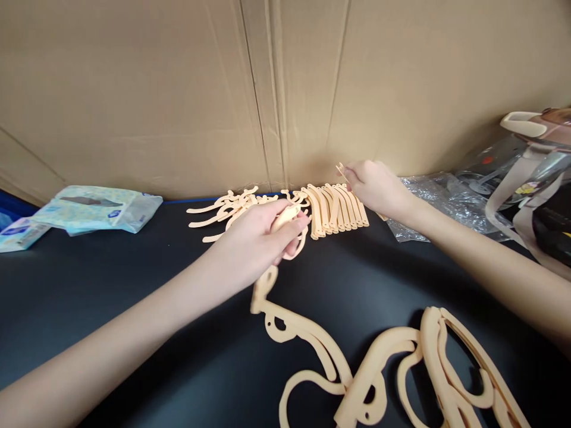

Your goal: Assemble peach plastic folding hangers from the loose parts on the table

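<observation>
My left hand holds a rounded cream plastic piece while, farther right, my right hand pinches a thin cream plastic part, seemingly gathering, which calls for bringing both together.

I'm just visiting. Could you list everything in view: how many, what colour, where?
Cardboard: count unclear, brown, behind
Table: one, black, beneath
Printed packets: apparently two, pale blue-green, left
Blue material: count unclear, blue, left edge
Thin pieces: several, cream, back centre
Curved pieces: overlapping row, cream, right of those
Larger pieces: several, cream, near right
Clear plastic: count unclear, transparent, back right
Strapped container: one, pinkish-brown, right
Black item: one, black, right edge
Held piece: one, cream, left hand
Small piece: one, cream, right hand
Left hand: one, bare, centre
Right hand: one, bare, above row
</observation>
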A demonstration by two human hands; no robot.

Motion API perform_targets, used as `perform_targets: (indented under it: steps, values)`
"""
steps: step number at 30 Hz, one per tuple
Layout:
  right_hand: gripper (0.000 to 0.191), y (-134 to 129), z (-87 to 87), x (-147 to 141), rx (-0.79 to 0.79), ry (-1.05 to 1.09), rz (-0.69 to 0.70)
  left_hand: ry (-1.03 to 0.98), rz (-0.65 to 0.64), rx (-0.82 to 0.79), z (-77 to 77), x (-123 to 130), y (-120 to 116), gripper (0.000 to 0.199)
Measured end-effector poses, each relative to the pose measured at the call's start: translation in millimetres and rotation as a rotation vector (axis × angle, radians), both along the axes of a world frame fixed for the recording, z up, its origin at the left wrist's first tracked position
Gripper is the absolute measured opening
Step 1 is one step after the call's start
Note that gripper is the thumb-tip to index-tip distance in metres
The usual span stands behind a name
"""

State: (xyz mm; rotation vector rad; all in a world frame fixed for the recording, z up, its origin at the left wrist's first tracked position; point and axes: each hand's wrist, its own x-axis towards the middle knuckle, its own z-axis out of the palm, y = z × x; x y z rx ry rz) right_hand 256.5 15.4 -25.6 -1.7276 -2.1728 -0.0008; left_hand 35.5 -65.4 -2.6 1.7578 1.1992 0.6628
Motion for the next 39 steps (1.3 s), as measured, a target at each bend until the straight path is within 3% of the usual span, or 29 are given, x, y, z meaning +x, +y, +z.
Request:
perform_targets:
  steps: [4, 8, 12, 16, 20, 23, 29, 34, 39]
  values:
    - [0.034, 17.9, -15.2, 13.3, -0.028, 0.019, -0.040, -0.293, -0.061, -0.328, 8.1, -1.4, 3.0, 0.020]
    - [0.031, 17.0, -13.7, 12.8, -0.033, 0.033, -0.079, -0.321, -0.130, -0.403, 14.0, -6.0, 0.8, 0.026]
    - [0.032, 5.0, -1.6, 5.7, -0.005, -0.039, -0.114, -0.223, -0.114, -0.273, 11.3, -6.3, -1.3, 0.025]
    - [0.034, -8.6, 8.7, -4.0, 0.022, -0.164, -0.119, -0.137, -0.020, -0.056, 8.8, -3.4, -1.0, 0.008]
    - [0.034, -12.5, 8.7, -7.0, -0.128, -0.286, -0.074, 0.046, 0.019, 0.208, 10.7, -4.8, -1.5, 0.014]
    - [0.036, -9.5, 5.4, -2.9, -0.247, -0.239, -0.004, 0.129, 0.024, 0.334, 12.4, -6.6, -2.0, 0.020]
    - [0.037, -4.0, 5.6, 7.8, -0.337, -0.156, 0.053, 0.204, 0.061, 0.403, 12.7, -5.7, -2.9, 0.032]
    - [0.047, -2.0, 1.3, 9.8, -0.381, -0.133, 0.074, 0.222, 0.110, 0.447, 13.1, -7.3, -3.9, 0.022]
    - [0.042, -2.6, 5.4, 10.4, -0.342, -0.067, 0.033, 0.233, 0.143, 0.464, 16.9, -7.5, -6.6, 0.017]
